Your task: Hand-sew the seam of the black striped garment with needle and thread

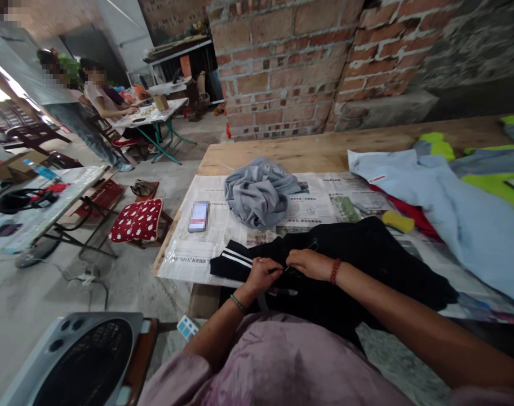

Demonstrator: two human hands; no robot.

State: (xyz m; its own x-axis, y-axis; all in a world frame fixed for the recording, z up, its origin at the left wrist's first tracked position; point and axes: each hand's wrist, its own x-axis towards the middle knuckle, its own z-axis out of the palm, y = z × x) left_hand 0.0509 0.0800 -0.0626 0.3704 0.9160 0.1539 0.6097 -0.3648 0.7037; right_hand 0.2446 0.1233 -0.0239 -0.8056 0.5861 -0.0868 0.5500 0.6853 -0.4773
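Observation:
A black garment (345,248) with white stripes on one end lies across the table's near side and hangs over its edge. My left hand (263,274) is closed, its fingers pinching the black cloth near the stripes. Close beside it, my right hand (308,264) is pinched too, with a thin pale sliver that looks like a sewing needle at its fingertips. A loop of fine thread (314,243) shows on the cloth just beyond that hand. How far the needle enters the cloth is too small to tell.
Newspaper (324,203) covers the wooden table. On it are a crumpled grey cloth (261,192), a phone (198,216), a yellow object (398,221) and a light blue garment (434,192). A fan-like appliance (88,361) and red-cushioned stool (136,220) stand left; people are behind.

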